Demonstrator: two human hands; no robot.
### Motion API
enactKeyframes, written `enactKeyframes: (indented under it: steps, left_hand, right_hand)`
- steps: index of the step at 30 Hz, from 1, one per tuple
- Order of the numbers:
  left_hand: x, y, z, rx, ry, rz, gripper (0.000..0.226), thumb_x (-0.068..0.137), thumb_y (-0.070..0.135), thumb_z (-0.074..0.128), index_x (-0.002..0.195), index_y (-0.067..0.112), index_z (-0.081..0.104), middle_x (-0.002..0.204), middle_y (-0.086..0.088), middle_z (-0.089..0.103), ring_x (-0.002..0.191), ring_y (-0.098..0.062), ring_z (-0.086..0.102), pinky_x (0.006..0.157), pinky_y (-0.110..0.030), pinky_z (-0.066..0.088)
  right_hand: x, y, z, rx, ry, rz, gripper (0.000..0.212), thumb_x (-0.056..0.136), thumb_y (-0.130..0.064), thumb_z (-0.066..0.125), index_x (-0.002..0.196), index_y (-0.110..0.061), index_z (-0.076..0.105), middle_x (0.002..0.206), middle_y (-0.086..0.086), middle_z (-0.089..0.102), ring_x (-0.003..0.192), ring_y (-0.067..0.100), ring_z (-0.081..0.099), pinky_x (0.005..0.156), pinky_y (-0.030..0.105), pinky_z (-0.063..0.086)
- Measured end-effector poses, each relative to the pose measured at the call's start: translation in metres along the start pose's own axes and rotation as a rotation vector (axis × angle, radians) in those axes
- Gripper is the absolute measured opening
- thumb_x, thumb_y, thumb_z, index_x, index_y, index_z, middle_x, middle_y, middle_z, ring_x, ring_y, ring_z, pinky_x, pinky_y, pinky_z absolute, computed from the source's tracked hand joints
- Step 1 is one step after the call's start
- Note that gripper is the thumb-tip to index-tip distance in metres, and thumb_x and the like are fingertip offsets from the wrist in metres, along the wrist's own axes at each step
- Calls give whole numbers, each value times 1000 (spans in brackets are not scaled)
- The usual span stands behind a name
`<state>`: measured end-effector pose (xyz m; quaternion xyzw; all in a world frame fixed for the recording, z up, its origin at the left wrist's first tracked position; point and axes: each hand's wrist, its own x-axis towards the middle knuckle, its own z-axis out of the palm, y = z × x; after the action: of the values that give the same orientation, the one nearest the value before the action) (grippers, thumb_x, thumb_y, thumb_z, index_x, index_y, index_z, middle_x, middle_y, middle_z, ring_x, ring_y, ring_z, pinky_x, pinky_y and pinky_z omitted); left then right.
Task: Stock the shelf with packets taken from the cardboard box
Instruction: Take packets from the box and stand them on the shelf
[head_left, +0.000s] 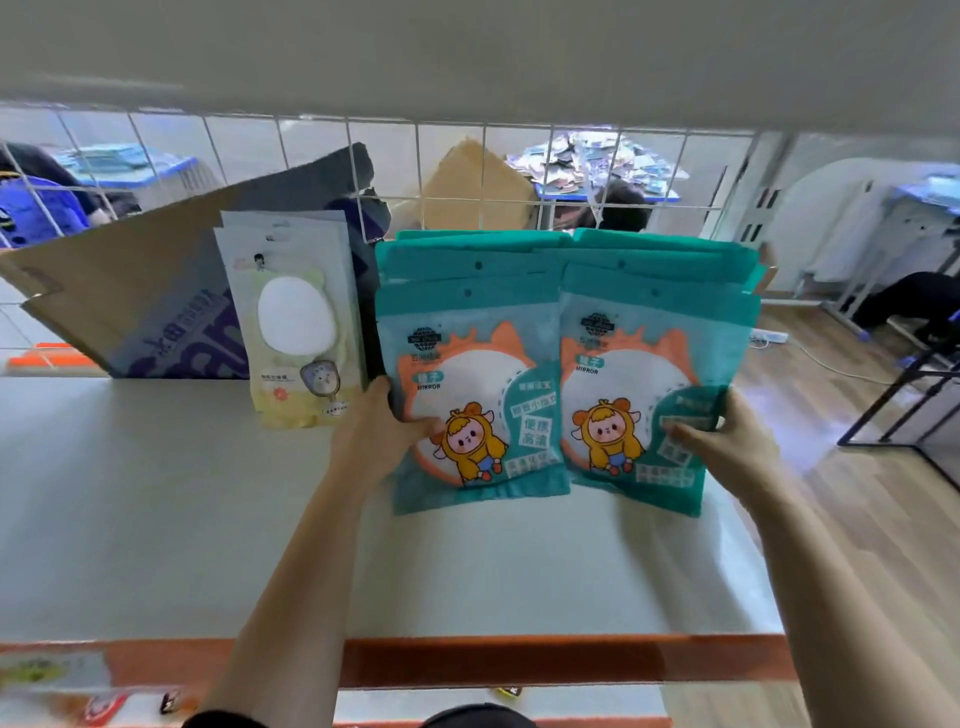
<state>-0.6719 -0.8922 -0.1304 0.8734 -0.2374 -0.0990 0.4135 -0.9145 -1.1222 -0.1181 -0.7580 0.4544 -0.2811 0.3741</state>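
Observation:
Two stacks of teal mirror packets stand side by side on the white shelf (156, 519), leaning back against the wire grid. My left hand (379, 431) grips the left edge of the front left packet (478, 395), thumb on its face. My right hand (727, 441) grips the right edge of the front right packet (649, 395), thumb across its front. A stack of pale yellow packets (296, 322) stands just left of the teal ones. A flattened cardboard box (130, 296) leans at the back left of the shelf.
A white wire grid (483, 171) closes the shelf's back. An upper shelf board (467, 52) hangs overhead. The shelf's orange front rail (519, 660) runs below. Beyond the grid are people, tables and another cardboard sheet (472, 182). Wooden floor (857, 519) lies to the right.

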Motion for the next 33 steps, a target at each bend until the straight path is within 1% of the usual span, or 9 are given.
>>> enactKeyframes:
  steps: [3,7,10,13,18,22,25,30,33]
  left_hand:
    - [3,8,-2,22,134,28,49,71,36,78,104,14,49,100,-2,64,90,-27,60,79,-46,51]
    - [5,23,0,-17,215,22,43,76,29,76,98,14,42,94,-1,56,87,-25,55,71,-35,42]
    - [2,28,8,-14,246,46,45,77,26,75,105,9,44,103,-8,58,97,-29,55,72,-32,37]
    - [-4,24,18,-27,262,44,61,76,25,76,122,4,42,122,-14,52,113,-32,50,82,-34,39]
    - [-13,24,25,-77,310,-14,71,77,25,76,133,4,37,132,-12,46,119,-30,49,89,-34,41]
    - [-17,27,26,-78,301,-28,83,77,24,75,143,8,27,143,-11,35,124,-32,44,94,-41,42]
    - [-25,31,27,-73,276,-30,89,77,22,75,145,9,21,146,-15,24,124,-35,43,93,-43,43]
    - [-40,34,27,-85,232,-16,72,82,18,69,142,14,28,145,-13,22,115,-31,48,82,-33,42]
    - [-46,32,26,-5,207,23,69,83,21,67,142,19,31,143,-8,27,115,-24,50,85,-34,43]
  right_hand:
    - [9,-5,-2,-32,20,-51,31,81,-10,71,106,-13,54,103,4,63,87,21,59,54,23,42]
    - [19,-11,-1,-184,113,-69,34,80,-18,71,108,-12,52,112,11,64,96,32,60,68,38,52]
    - [21,-13,7,-221,154,-45,36,82,-17,68,110,-8,47,113,17,62,97,37,59,73,45,52]
    - [19,-9,16,-209,207,-13,40,83,-18,66,116,-6,45,116,19,57,102,39,55,79,43,46]
    - [9,1,29,-144,209,4,65,78,-20,72,132,-10,37,126,17,38,106,39,52,88,43,45]
    - [-1,-2,31,-49,237,-27,77,77,-13,73,139,-11,28,132,15,30,114,27,44,81,27,38]
    - [-11,-6,31,-26,267,-78,74,77,-5,68,139,-11,29,134,14,27,110,14,38,82,26,40]
    - [-34,-12,38,-205,217,-130,61,80,-9,66,134,-10,38,140,14,24,118,31,41,81,34,44]
    - [-45,-13,46,-316,118,-171,57,81,-16,67,133,-8,43,137,17,33,123,34,34,95,43,40]
